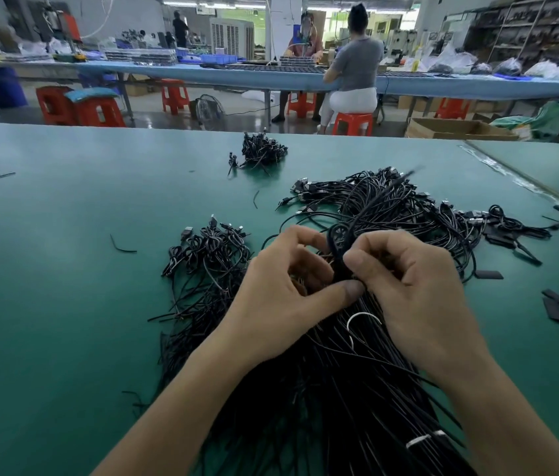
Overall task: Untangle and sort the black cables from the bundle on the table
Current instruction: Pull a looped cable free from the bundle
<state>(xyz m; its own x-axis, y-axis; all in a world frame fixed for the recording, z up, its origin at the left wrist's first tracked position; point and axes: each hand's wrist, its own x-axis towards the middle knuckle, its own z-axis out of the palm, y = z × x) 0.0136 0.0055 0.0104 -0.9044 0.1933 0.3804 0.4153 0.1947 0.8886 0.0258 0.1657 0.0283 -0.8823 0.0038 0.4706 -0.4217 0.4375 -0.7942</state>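
Bundle of thin black cables (339, 389), its looped black strand (338, 240) pinched by left hand (281, 297) and right hand (418, 290) (unbinding step, seemingly); next: work it loose.

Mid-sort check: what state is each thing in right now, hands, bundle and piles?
left hand: fingers curled, pinching strands of the main cable bundle.
right hand: pinching the same strands.
main cable bundle: tangled, spread on the table.
white tie: wrapped around the bundle's near end.
near-left cable pile: heaped beside the bundle, untouched.
far cable pile: lying apart, untouched.
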